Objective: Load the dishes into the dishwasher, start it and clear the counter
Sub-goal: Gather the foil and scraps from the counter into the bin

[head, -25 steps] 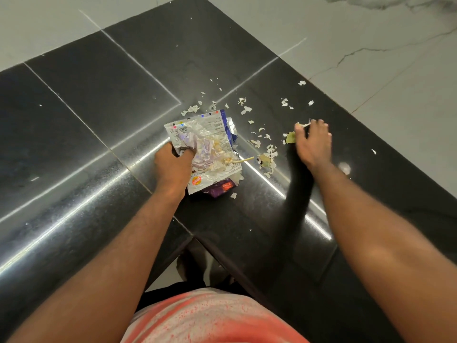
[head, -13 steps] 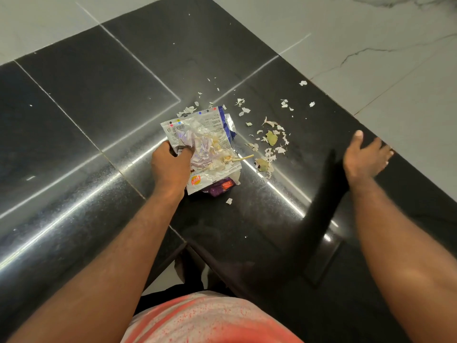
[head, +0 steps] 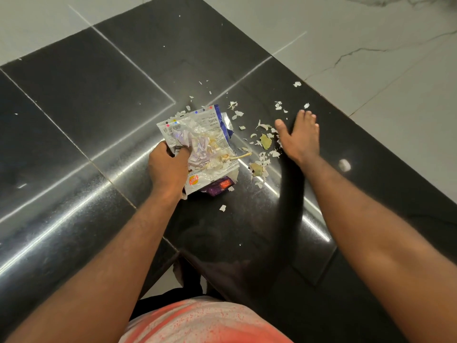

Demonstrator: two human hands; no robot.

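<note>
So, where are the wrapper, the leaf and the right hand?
wrapper (head: 217, 173): head view, its white lower part.
leaf (head: 266, 141): head view, its middle.
right hand (head: 300, 141): head view, back of the hand.

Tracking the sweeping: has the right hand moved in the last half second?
Yes. The right hand has swung left, away from the counter edge, toward the peel scraps beside the wrapper.
</note>
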